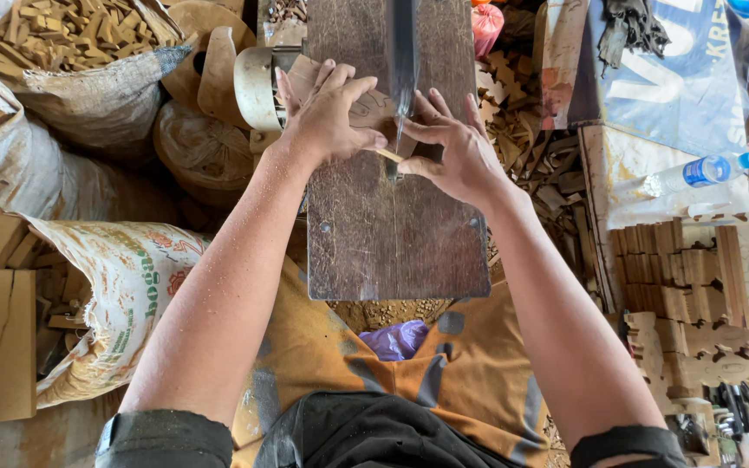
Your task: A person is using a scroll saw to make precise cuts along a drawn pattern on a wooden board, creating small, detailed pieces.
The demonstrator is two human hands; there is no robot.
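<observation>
Both my hands press a thin flat wooden piece point(373, 108) onto a dark wooden saw table point(392, 234). My left hand point(327, 113) lies on top of the piece at its left side, fingers spread over it. My right hand point(452, 147) grips the piece's right edge with thumb and fingers. A narrow vertical saw blade point(402, 61) comes down between the two hands and meets the wood close to my fingertips. Sawdust clings to both forearms.
Sacks of small wood offcuts point(71, 35) stand at the left, with a printed sack point(123, 286) nearer. Stacked cut wooden shapes point(695, 277) fill the right, beside a plastic water bottle point(695, 173). Loose scraps point(530, 130) lie past the table's right edge.
</observation>
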